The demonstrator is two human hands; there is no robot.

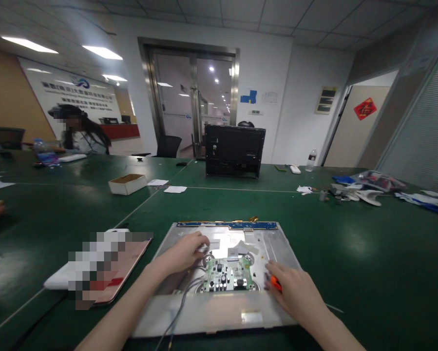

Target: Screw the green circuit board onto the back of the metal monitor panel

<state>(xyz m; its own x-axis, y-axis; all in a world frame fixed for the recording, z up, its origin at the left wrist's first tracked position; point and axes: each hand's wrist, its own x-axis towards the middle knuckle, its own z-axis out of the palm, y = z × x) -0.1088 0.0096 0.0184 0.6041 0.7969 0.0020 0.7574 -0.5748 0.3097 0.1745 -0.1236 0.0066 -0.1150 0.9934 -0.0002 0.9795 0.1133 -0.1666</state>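
L hand (191, 249) over the metal panel (219, 309), left of centre, fingers bent, part-curled; can't tell if pinching anything. R hand (294, 285) at panel's right side, fingers closed around an orange tool (276, 282), mostly hidden, type unclear. Panel lies flat on green table (368, 273), near side, approx. mid. Green PCB (228, 274) on panel's centre, btwn both hands; blue strip PCB (226, 225) along far edge. Dark cables (184, 300) run from PCB's left side to near edge. Left of panel: pink flat item (129, 265), part pixelated. Far side: black monitor-like unit (235, 148) upright, open wht box (127, 185) to its left, bottle (311, 161) to its right. Another person (89, 141) far left.
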